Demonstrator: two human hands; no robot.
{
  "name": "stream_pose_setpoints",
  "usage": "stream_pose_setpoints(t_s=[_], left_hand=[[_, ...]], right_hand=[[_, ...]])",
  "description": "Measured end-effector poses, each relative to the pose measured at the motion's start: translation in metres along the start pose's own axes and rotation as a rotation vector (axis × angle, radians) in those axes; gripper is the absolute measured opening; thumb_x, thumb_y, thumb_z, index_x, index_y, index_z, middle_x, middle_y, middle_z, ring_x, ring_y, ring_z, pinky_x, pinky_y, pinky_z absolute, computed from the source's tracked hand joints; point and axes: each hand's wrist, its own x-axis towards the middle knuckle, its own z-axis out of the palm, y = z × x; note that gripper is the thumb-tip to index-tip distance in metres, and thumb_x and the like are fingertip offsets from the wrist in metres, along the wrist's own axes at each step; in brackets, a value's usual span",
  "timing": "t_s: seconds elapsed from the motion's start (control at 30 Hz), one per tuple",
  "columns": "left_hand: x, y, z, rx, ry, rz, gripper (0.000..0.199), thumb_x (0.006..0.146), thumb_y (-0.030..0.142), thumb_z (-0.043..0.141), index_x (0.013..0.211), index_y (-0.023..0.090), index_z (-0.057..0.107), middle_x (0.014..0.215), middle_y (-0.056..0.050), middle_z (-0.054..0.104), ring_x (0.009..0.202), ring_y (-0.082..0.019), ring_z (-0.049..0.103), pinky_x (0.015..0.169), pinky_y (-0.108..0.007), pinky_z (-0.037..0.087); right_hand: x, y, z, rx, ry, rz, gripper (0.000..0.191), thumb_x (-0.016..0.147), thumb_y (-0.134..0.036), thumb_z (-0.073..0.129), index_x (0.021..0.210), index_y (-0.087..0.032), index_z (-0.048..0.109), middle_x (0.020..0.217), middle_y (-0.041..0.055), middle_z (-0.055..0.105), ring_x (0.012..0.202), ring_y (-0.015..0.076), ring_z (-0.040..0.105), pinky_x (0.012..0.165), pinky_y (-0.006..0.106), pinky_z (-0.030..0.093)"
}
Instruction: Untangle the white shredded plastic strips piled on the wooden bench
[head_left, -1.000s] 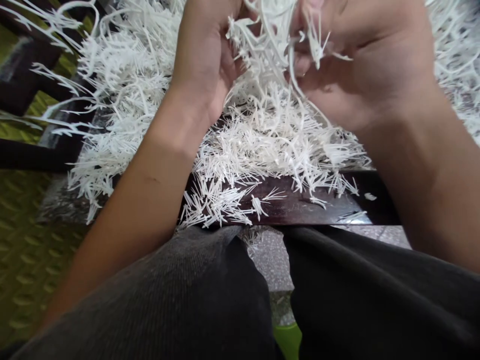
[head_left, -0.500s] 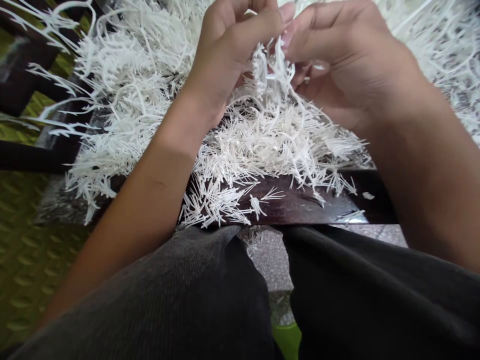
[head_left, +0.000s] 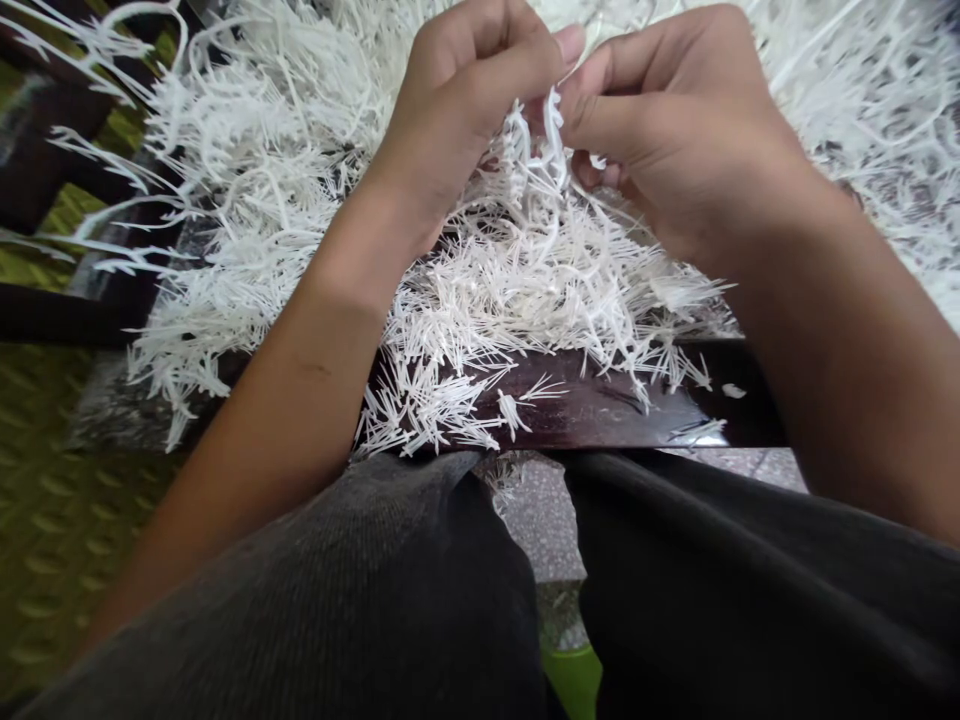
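My left hand and my right hand meet near the top of the view, above a heap of white plastic sprigs with thin, needle-like tips. Both hands are closed in a pinch, thumbs against fingers. A white branched plastic strand hangs down between them, its upper end running to the fingertips. How the fingers beneath grip it is partly hidden.
More white strands pile up at the left and along the right. A dark glossy wooden edge crosses in front of my knees. Yellow textured flooring lies at the left, with something green below.
My right hand has shifted slightly and turned, its fingers now more tightly curled. A thin stretch of strand now shows between the two hands' fingertips.
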Motion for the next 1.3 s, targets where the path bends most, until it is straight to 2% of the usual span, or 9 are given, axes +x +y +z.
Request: stream_pose_setpoints(t_s=[0.1, 0.3, 0.43, 0.53, 0.7, 0.87, 0.97, 1.07, 1.3], left_hand=[[0.0008, 0.0006, -0.0011, 0.047, -0.011, -0.02, 0.016, 0.088, 0.019, 0.055, 0.077, 0.008, 0.051, 0.074, 0.0, 0.05, 0.069, -0.005, 0.052, 0.073, -0.022, 0.045], [0.0029, -0.0023, -0.005, 0.095, 0.008, -0.063, 0.015, 0.089, 0.018, 0.054, 0.079, 0.006, 0.051, 0.073, 0.0, 0.048, 0.067, -0.004, 0.051, 0.073, -0.024, 0.043], [0.0028, -0.0029, -0.0074, 0.095, 0.004, -0.101, 0.018, 0.089, 0.02, 0.054, 0.078, 0.006, 0.052, 0.069, 0.0, 0.046, 0.062, -0.004, 0.049, 0.069, -0.025, 0.042], [0.0022, -0.0018, -0.0074, 0.092, 0.021, -0.14, 0.019, 0.091, 0.021, 0.052, 0.078, 0.007, 0.05, 0.069, 0.0, 0.044, 0.061, -0.004, 0.048, 0.069, -0.025, 0.042], [0.0018, -0.0003, -0.0057, 0.08, 0.076, -0.186, 0.016, 0.089, 0.019, 0.054, 0.076, 0.01, 0.049, 0.072, 0.001, 0.041, 0.06, -0.003, 0.046, 0.064, -0.02, 0.04], [0.0018, -0.0004, -0.0039, 0.083, 0.126, -0.209, 0.012, 0.083, 0.019, 0.059, 0.077, 0.011, 0.053, 0.073, 0.0, 0.046, 0.061, -0.005, 0.047, 0.051, -0.016, 0.036], [0.0014, -0.0007, -0.0029, 0.086, 0.14, -0.213, 0.011, 0.082, 0.02, 0.059, 0.078, 0.011, 0.055, 0.072, 0.0, 0.046, 0.06, -0.006, 0.047, 0.048, -0.015, 0.034], [0.0009, -0.0008, -0.0016, 0.076, 0.139, -0.219, 0.011, 0.082, 0.019, 0.059, 0.077, 0.011, 0.054, 0.071, 0.0, 0.046, 0.06, -0.006, 0.047, 0.049, -0.016, 0.035], [0.0017, -0.0031, -0.0027, 0.069, 0.114, -0.198, 0.013, 0.083, 0.019, 0.057, 0.074, 0.011, 0.051, 0.067, 0.002, 0.044, 0.058, -0.005, 0.046, 0.054, -0.017, 0.035]], right_hand=[[-0.0006, 0.002, 0.0024, -0.035, 0.057, -0.016, 0.031, 0.072, 0.0, 0.063, 0.048, -0.018, 0.056, 0.044, -0.0043, 0.045, 0.04, 0.006, 0.034, 0.042, 0.026, 0.02], [0.0007, 0.0065, 0.0042, -0.114, 0.163, -0.069, 0.024, 0.072, -0.006, 0.073, 0.052, -0.017, 0.065, 0.05, -0.0001, 0.054, 0.044, 0.0077, 0.039, 0.045, 0.029, 0.024], [0.0005, 0.0034, 0.0034, -0.077, 0.126, -0.054, 0.029, 0.067, -0.001, 0.077, 0.049, -0.018, 0.061, 0.051, -0.0012, 0.055, 0.045, 0.006, 0.038, 0.045, 0.028, 0.024], [-0.0005, 0.0018, 0.0027, -0.048, 0.07, -0.058, 0.024, 0.065, 0.0, 0.077, 0.054, -0.016, 0.065, 0.056, -0.0019, 0.059, 0.048, 0.0048, 0.043, 0.046, 0.026, 0.028], [-0.001, 0.0049, 0.0005, -0.035, -0.014, -0.084, 0.013, 0.069, -0.01, 0.08, 0.065, -0.011, 0.068, 0.059, -0.0026, 0.059, 0.05, 0.003, 0.045, 0.045, 0.021, 0.029], [-0.0007, 0.0047, -0.0017, -0.002, -0.094, -0.119, 0.016, 0.072, -0.018, 0.08, 0.072, -0.006, 0.069, 0.066, 0.0018, 0.062, 0.057, 0.0051, 0.049, 0.052, 0.021, 0.036], [-0.0009, 0.0038, -0.0027, -0.017, -0.096, -0.099, 0.017, 0.07, -0.024, 0.082, 0.069, -0.014, 0.069, 0.069, 0.002, 0.064, 0.059, 0.0094, 0.051, 0.053, 0.026, 0.04], [-0.0005, 0.0036, -0.0035, -0.059, -0.118, -0.091, 0.023, 0.071, -0.031, 0.08, 0.057, -0.026, 0.062, 0.063, -0.0014, 0.059, 0.056, 0.0122, 0.046, 0.05, 0.03, 0.038], [0.0023, 0.0061, -0.0027, -0.111, -0.091, -0.115, 0.037, 0.076, -0.02, 0.075, 0.048, -0.02, 0.051, 0.051, -0.0035, 0.045, 0.05, 0.0076, 0.04, 0.047, 0.027, 0.027]])
